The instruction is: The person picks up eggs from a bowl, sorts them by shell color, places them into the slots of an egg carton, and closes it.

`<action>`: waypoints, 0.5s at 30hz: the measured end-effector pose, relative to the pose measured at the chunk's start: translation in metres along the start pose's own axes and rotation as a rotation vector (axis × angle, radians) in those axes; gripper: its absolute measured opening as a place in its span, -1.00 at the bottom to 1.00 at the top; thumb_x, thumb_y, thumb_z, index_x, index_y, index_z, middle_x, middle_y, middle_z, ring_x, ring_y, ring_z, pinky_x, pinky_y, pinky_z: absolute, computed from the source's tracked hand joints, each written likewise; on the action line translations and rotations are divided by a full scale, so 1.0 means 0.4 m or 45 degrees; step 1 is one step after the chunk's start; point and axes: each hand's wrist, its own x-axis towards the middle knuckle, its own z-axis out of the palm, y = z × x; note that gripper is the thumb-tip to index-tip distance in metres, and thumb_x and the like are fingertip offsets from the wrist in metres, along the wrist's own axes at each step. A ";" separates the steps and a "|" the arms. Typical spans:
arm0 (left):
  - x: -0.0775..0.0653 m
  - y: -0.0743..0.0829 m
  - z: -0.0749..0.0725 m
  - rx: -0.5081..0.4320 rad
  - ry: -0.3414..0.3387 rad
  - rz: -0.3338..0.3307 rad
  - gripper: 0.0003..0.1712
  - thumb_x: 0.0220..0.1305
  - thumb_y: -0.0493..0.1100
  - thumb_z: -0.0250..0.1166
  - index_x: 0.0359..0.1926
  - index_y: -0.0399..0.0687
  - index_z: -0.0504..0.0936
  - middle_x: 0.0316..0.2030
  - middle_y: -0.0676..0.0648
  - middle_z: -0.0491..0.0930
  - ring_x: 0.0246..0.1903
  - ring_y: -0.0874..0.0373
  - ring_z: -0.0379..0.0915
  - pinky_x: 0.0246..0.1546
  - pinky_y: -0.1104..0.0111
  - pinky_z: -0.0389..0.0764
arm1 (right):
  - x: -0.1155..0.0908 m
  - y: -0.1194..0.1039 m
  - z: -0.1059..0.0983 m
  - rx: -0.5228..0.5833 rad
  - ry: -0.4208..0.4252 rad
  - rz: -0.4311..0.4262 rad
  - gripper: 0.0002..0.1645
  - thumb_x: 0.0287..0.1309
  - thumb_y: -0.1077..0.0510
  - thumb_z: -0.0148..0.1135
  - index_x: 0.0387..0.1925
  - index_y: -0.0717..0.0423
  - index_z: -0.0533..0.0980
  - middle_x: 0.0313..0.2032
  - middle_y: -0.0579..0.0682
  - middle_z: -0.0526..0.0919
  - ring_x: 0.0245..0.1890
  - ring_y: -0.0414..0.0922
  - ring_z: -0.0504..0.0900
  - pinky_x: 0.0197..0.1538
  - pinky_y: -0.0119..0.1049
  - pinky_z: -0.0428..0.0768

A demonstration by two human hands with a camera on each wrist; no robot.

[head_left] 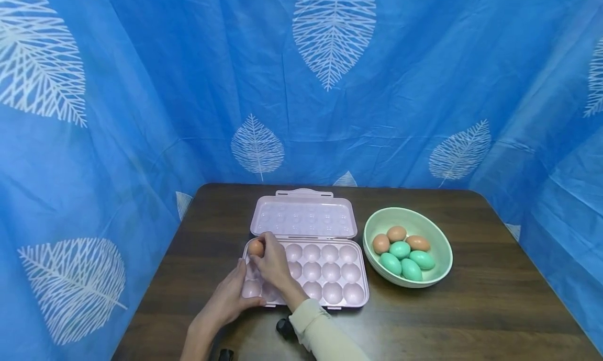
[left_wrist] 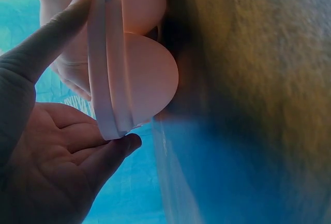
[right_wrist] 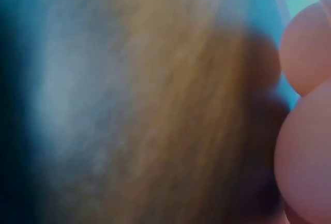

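a dark brown wood-grain table (head_left: 494, 288) with rounded far corners fills the near part of the scene. creased blue cloth (head_left: 202, 52) hangs behind it and along its left and right sides, printed with white leaves (head_left: 334, 34) of different sizes.

pale cream sleeve (head_left: 325, 329), folded cuff (head_left: 306, 312); small black wrist pieces (head_left: 285, 328).

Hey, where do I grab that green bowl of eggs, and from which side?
The green bowl is probably best pinched by its right rim, coming from the right: that thin edge is exposed, while the left side sits close to the egg tray.
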 end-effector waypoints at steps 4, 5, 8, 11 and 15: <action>0.003 0.002 -0.001 -0.006 -0.013 -0.024 0.23 -0.02 0.02 0.58 0.41 -0.59 0.05 0.38 -0.56 0.07 0.36 -0.38 0.07 0.30 -0.14 0.17 | 0.000 0.001 0.002 -0.118 -0.020 -0.028 -0.45 -0.07 0.37 0.48 0.00 0.22 0.46 -0.12 0.10 0.64 -0.13 -0.02 0.65 0.01 -0.26 0.58; 0.002 0.002 -0.001 -0.006 -0.015 -0.028 0.24 -0.02 0.02 0.58 0.41 -0.59 0.05 0.38 -0.56 0.07 0.36 -0.38 0.07 0.31 -0.14 0.17 | 0.000 0.000 0.002 -0.149 -0.027 -0.033 -0.44 -0.06 0.36 0.48 0.01 0.21 0.46 -0.12 0.09 0.64 -0.13 -0.03 0.65 0.01 -0.27 0.58; 0.000 0.002 -0.001 0.002 -0.015 -0.022 0.24 -0.02 0.02 0.58 0.39 -0.61 0.06 0.37 -0.57 0.07 0.36 -0.38 0.07 0.30 -0.14 0.17 | 0.000 0.000 0.002 -0.202 -0.033 -0.066 -0.44 -0.06 0.34 0.49 0.01 0.20 0.46 -0.12 0.06 0.64 -0.14 -0.03 0.66 0.00 -0.27 0.59; -0.002 0.002 -0.001 0.010 -0.013 -0.012 0.24 -0.02 0.03 0.58 0.39 -0.62 0.06 0.36 -0.58 0.08 0.36 -0.38 0.08 0.30 -0.13 0.18 | -0.001 -0.001 0.000 -0.219 -0.036 -0.083 -0.44 -0.07 0.33 0.49 0.01 0.19 0.46 -0.13 0.05 0.64 -0.15 -0.04 0.66 -0.01 -0.27 0.59; -0.003 0.004 -0.002 0.013 -0.007 -0.002 0.24 -0.02 0.04 0.57 0.39 -0.62 0.06 0.36 -0.58 0.08 0.35 -0.38 0.08 0.30 -0.13 0.19 | -0.003 -0.003 -0.005 -0.200 -0.042 -0.069 -0.43 -0.08 0.33 0.48 0.02 0.19 0.47 -0.13 0.05 0.65 -0.15 -0.05 0.66 -0.01 -0.27 0.59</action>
